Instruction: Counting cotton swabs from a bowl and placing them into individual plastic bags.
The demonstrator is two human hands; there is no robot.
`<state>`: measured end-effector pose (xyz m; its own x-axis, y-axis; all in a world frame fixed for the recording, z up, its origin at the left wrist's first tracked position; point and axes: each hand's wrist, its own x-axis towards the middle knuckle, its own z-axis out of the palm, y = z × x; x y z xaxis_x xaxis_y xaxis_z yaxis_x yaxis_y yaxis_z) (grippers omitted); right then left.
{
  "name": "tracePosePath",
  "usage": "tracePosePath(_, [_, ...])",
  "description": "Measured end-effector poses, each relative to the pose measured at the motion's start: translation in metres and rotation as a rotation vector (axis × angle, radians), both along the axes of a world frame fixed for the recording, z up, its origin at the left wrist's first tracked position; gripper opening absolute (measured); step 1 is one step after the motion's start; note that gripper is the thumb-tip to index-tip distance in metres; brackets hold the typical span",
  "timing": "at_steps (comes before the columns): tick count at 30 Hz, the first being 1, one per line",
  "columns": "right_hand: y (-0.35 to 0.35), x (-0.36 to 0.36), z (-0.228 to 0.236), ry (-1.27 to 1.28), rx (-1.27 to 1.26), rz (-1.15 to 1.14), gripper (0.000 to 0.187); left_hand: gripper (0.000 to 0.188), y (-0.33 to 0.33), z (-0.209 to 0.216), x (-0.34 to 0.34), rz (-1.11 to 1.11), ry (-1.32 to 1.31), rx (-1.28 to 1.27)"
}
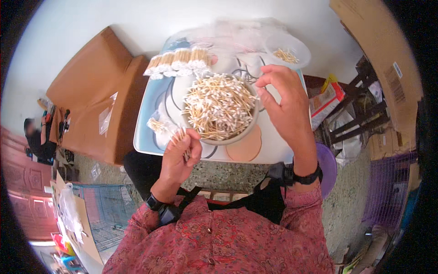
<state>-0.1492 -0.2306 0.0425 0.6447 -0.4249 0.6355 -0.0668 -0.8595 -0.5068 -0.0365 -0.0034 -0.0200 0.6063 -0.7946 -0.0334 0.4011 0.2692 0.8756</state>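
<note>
A round bowl heaped with loose cotton swabs stands mid-table. My left hand is closed around a small bunch of cotton swabs at the bowl's near left. My right hand hovers by the bowl's right rim, thumb and fingers loosely curved and slightly apart, with nothing visible between them. Beside my left hand lies a clear plastic bag with a few swabs showing at it. Bagged bundles of swabs are lined up at the back left.
The small table has a pale printed top. A translucent bowl with some swabs sits at the back right, near clear plastic bags. A brown sofa is at left, cardboard at right. Another person is far left.
</note>
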Motion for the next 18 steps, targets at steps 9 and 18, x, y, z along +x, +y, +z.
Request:
tracePosePath(9, [-0.012,0.038,-0.047,0.124,-0.031,-0.038,0.019,0.023,0.009,-0.002,0.005,-0.074,0.081,-0.019])
tracePosePath(18, [-0.020,0.051,-0.056,0.032,-0.063,-0.133,0.026,0.023,0.012,-0.005,0.010,-0.068,0.083,-0.012])
